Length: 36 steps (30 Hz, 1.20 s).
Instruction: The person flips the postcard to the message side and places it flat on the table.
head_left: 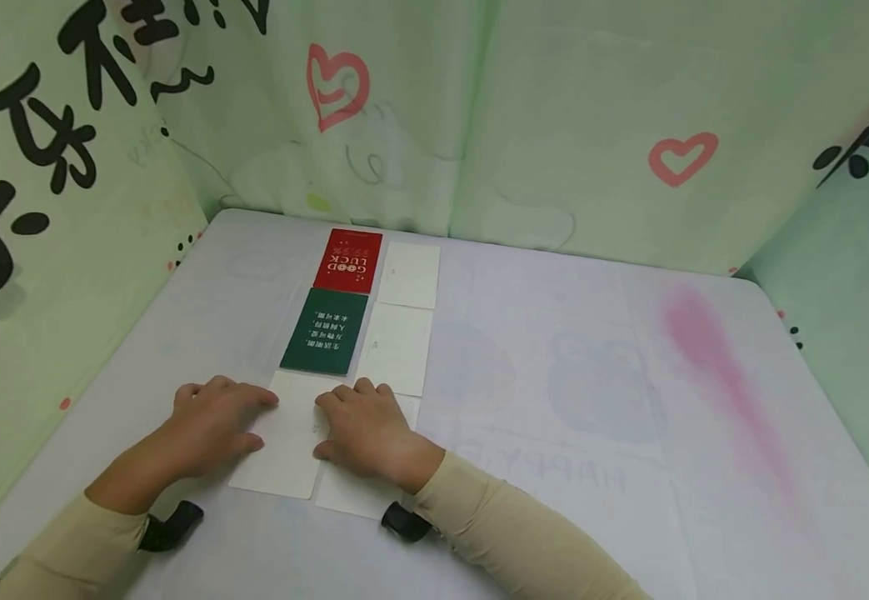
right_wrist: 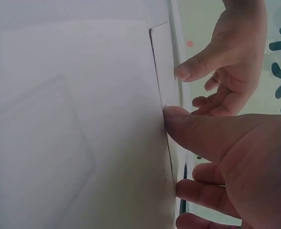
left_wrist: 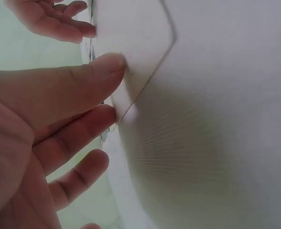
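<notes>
White card (head_left: 288, 442) on pale, pink-stained table (head_left: 704, 533); green heart-marked curtain (head_left: 561, 92) behind.

Enclosed on three sides by pale green hangings (head_left: 569, 92) bearing red hearts (head_left: 362, 83) and black characters (head_left: 95, 67); furnished with pink-stained white surface (head_left: 554, 533).
</notes>
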Each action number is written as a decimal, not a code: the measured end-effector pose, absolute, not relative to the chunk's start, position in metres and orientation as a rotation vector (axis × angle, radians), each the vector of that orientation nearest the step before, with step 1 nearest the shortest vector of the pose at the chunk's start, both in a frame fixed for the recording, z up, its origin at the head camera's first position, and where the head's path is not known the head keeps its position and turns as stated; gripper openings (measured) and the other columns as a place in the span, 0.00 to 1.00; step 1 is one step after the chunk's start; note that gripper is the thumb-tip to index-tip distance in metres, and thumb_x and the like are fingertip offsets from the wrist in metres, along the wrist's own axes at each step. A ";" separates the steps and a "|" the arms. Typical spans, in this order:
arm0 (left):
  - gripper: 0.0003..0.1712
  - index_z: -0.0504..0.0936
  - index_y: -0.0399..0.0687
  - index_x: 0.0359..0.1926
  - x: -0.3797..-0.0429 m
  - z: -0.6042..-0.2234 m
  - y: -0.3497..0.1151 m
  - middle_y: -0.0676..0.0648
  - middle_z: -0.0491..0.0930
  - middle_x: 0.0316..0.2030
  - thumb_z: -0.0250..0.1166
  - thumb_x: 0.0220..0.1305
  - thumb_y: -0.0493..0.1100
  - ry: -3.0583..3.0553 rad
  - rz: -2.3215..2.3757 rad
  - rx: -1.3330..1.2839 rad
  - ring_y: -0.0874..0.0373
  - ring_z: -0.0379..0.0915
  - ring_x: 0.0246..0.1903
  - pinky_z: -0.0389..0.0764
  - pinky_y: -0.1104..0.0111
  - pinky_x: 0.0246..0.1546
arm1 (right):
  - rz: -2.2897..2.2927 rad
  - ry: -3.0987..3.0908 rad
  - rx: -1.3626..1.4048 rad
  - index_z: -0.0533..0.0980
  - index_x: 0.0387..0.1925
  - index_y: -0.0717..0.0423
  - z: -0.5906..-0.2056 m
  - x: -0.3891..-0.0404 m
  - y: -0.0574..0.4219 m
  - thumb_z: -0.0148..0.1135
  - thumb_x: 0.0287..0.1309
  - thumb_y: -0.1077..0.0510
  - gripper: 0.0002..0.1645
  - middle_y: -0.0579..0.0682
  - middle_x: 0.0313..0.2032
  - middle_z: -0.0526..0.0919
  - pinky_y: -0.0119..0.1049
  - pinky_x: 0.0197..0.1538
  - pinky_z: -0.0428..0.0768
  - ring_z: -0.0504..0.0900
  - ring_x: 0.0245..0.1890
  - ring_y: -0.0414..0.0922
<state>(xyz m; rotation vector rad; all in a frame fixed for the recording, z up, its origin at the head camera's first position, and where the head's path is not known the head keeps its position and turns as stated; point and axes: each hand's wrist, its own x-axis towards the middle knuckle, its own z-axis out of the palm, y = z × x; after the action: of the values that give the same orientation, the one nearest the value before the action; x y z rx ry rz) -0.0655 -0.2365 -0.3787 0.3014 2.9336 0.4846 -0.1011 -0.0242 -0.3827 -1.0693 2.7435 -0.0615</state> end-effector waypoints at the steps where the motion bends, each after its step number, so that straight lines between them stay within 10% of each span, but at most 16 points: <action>1: 0.28 0.82 0.45 0.54 -0.067 -0.378 -0.237 0.39 0.82 0.51 0.80 0.49 0.40 2.934 0.480 0.308 0.40 0.70 0.51 0.58 0.36 0.48 | -0.064 2.736 -1.081 0.75 0.62 0.45 -0.383 -0.102 -0.024 0.67 0.61 0.37 0.32 0.42 0.54 0.80 0.35 0.45 0.71 0.72 0.46 0.43; 12: 0.36 0.73 0.38 0.66 -0.102 -0.357 -0.256 0.35 0.74 0.59 0.74 0.60 0.45 2.867 0.829 0.220 0.36 0.66 0.57 0.75 0.42 0.50 | -0.325 2.757 -1.161 0.72 0.67 0.51 -0.351 -0.122 -0.014 0.62 0.66 0.39 0.34 0.49 0.59 0.77 0.41 0.54 0.76 0.75 0.57 0.47; 22: 0.40 0.68 0.36 0.70 -0.167 -0.371 -0.242 0.30 0.67 0.67 0.73 0.61 0.47 2.761 0.816 0.224 0.34 0.59 0.66 0.63 0.40 0.64 | -0.238 2.760 -0.866 0.64 0.73 0.48 -0.364 -0.181 -0.018 0.65 0.61 0.35 0.45 0.48 0.68 0.71 0.61 0.71 0.54 0.61 0.71 0.49; 36: 0.45 0.72 0.42 0.68 -0.181 -0.383 -0.226 0.33 0.74 0.61 0.76 0.54 0.57 2.791 0.558 0.170 0.39 0.66 0.58 0.59 0.40 0.53 | -0.140 2.722 -0.840 0.63 0.73 0.51 -0.379 -0.193 -0.028 0.65 0.61 0.36 0.46 0.52 0.66 0.72 0.64 0.71 0.48 0.65 0.68 0.49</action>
<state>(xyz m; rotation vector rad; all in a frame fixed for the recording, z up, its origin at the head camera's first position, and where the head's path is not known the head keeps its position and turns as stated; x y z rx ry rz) -0.1808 -0.2259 -0.3834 0.1697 2.7906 0.5583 -0.1929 -0.0285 -0.3788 -0.8402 2.7221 -0.1405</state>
